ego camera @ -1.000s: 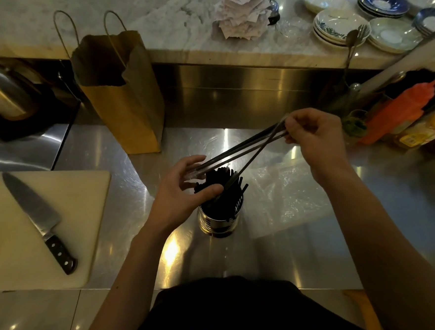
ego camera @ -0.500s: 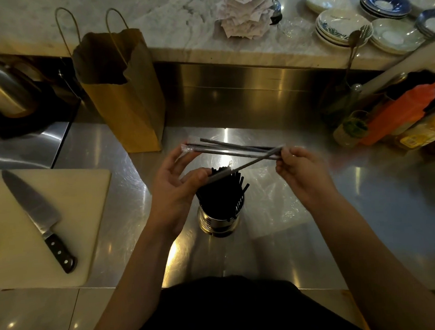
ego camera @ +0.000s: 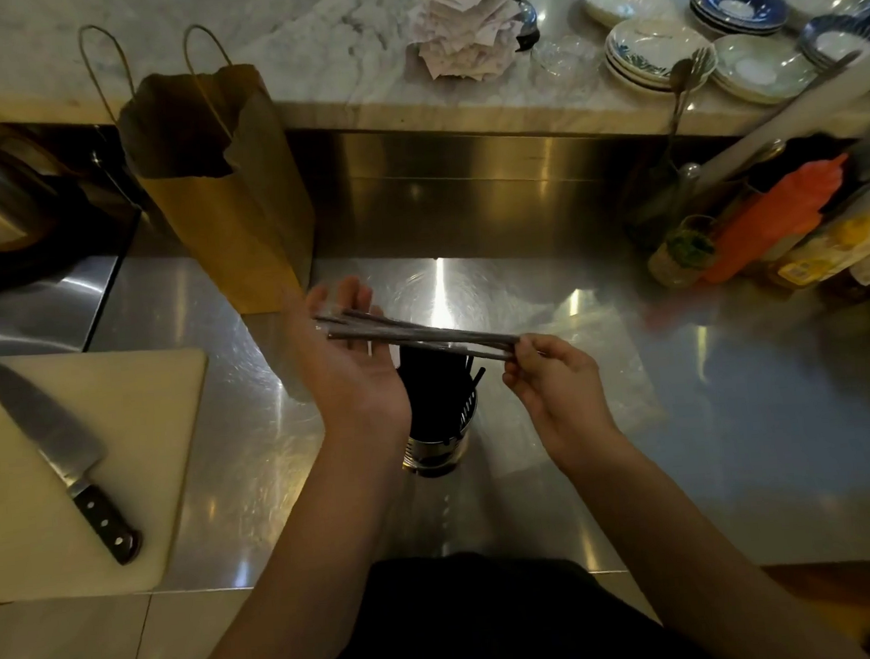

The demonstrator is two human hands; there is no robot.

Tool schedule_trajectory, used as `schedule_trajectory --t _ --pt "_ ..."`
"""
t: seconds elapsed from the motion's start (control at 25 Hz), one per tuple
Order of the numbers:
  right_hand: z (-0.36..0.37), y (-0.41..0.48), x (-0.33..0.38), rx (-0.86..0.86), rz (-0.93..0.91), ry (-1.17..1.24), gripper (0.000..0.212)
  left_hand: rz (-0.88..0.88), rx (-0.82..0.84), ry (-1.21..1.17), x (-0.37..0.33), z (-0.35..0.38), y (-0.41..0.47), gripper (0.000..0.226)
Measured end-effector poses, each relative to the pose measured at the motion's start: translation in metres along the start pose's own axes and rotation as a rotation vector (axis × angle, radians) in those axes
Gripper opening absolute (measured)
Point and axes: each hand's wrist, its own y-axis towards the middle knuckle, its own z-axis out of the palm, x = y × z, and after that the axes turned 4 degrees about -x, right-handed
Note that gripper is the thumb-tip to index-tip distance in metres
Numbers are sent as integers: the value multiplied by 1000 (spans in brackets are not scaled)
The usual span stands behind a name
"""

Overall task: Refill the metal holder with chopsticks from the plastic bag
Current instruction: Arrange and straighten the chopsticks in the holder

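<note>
— Hovering where?
— Over the metal holder, mid-desk; pinching the right ends of the chopsticks between right hand fingers, steadying the left ends on the flat left hand, fingers apart.
— Handling how?
— Probably feeling light, stiff, slick; gripping mid-length likely steadier.

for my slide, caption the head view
Right hand pinches chopsticks across the open left hand above the metal holder.

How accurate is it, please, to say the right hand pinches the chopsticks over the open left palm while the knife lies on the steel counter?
One detail is wrong: the knife lies on the white cutting board, not the steel counter, as the head view shows. The right hand does pinch the chopsticks, and they do lie across the open left hand.
</note>
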Motion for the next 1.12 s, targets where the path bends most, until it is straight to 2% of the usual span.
schedule_trajectory --t 0.2,0.28,0.36,0.48,0.56,0.68,0.88,1.0,1.04,1.12 --pt "7 -11 -2 -43 73 88 9 117 49 -99 -8 18 5 49" --pt "8 -13 -4 -28 62 79 10 202 106 25 -3 18 5 30" --pt "9 -13 -7 37 8 11 12 254 139 145 2 15 5 20" --pt "4 -11 -4 170 -85 -177 13 151 295 150 -3 11 5 37" --pt "-1 -7 4 226 -183 -383 11 178 411 201 -10 7 10 41" --pt "-5 -2 13 244 -343 -632 15 287 516 435 -11 -3 15 42" --pt "-9 5 15 248 -414 -696 16 267 623 822 7 -29 18 23" --pt "-11 4 7 269 -455 -760 16 373 611 1140 23 -43 20 15" --pt "-12 4 5 271 -473 -792 16 406 586 1193 27 -46 21 14" --pt "-13 3 2 257 -511 -826 18 498 547 1195 30 -51 22 28"
